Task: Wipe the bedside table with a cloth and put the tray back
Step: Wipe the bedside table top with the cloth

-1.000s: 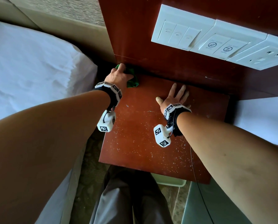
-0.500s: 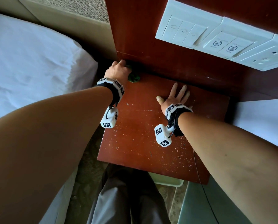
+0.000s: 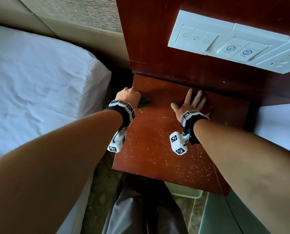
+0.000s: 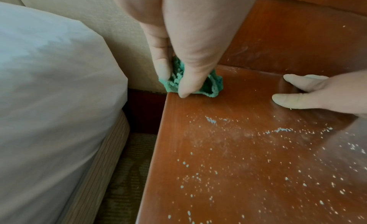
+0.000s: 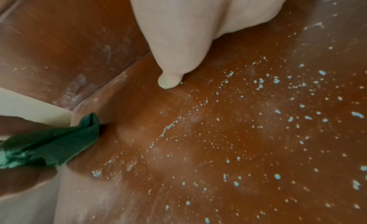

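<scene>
The left hand (image 4: 178, 43) pinched the small crumpled green cloth (image 4: 178, 79) at the red-brown wooden bedside table's (image 3: 157, 157) back left corner. White crumbs (image 4: 258, 172) lay nearer the person. The right hand (image 3: 189, 103) lay flat, fingers spread.

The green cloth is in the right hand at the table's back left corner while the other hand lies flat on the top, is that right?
Not quite: the left hand grips the green cloth, as the left wrist view shows. The right hand lies flat on the table.
</scene>
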`<action>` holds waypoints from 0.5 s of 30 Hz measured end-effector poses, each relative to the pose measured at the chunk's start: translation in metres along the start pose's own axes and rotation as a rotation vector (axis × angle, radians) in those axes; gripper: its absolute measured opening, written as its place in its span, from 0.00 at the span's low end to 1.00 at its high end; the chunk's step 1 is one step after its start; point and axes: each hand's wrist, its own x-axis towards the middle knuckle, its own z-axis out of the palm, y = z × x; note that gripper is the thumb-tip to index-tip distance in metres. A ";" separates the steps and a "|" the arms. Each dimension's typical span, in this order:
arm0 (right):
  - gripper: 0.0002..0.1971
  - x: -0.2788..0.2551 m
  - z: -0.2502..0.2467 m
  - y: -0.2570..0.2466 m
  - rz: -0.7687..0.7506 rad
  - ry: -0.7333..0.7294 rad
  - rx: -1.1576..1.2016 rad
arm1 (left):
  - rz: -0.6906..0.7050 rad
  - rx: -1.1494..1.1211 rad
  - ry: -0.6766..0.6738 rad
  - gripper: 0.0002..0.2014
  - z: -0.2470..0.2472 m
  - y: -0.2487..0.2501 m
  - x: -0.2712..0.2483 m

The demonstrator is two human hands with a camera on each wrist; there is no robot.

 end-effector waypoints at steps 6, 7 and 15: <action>0.48 0.000 0.001 0.001 -0.002 0.004 0.017 | 0.027 0.048 0.233 0.21 -0.013 -0.006 0.002; 0.48 0.001 0.002 0.001 -0.002 0.000 0.020 | 0.008 -0.012 0.221 0.24 -0.017 -0.006 0.006; 0.48 0.001 0.004 0.003 -0.018 0.014 0.019 | -0.006 -0.116 0.193 0.20 -0.023 -0.005 0.043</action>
